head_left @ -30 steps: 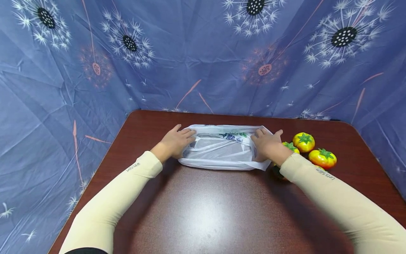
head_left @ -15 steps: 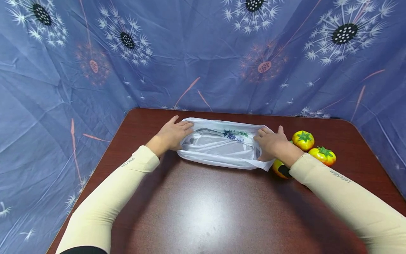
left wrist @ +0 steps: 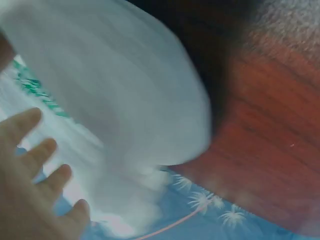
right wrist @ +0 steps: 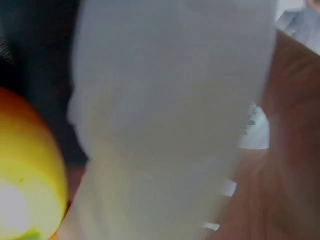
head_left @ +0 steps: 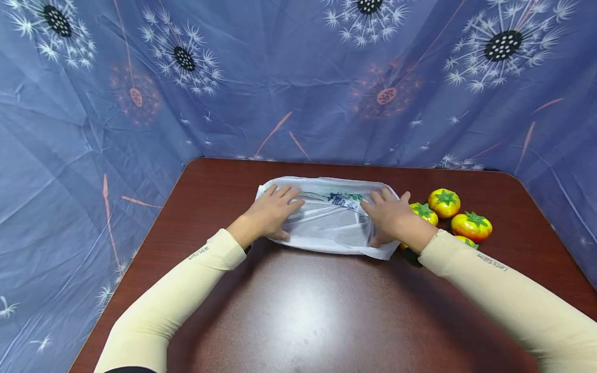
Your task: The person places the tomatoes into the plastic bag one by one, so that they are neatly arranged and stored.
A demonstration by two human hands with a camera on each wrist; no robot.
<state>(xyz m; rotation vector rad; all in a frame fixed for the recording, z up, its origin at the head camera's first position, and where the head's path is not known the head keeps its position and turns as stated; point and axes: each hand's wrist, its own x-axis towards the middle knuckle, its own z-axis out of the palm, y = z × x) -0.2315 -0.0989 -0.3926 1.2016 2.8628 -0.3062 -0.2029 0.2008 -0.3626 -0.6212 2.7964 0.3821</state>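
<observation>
A white, translucent plastic bag (head_left: 322, 246) with green and blue print lies on the table, its mouth spread wide. My left hand (head_left: 271, 211) reaches in over the left end of the mouth, fingers spread. In the left wrist view, the bag's side (left wrist: 130, 90) bulges beside the straight fingers (left wrist: 52, 182). At the other end, my right hand (head_left: 391, 217) is inside the rim with its fingers extended. The right wrist view shows the bag wall (right wrist: 165, 100) between that hand (right wrist: 285, 170) and a yellow-orange fruit (right wrist: 30, 170).
Several yellow-red, tomato-like fruits with green leafy tops lie right of the bag, among them one at the back (head_left: 444, 202) and one farther right (head_left: 471, 227). My right forearm partly covers others. A blue dandelion-print cloth (head_left: 298, 93) hangs behind the brown table (head_left: 298, 300).
My left hand first drew a little outward, then shifted right over the bag's mouth, showing the bag's left edge. My right hand has moved slightly inward, its fingers spreading.
</observation>
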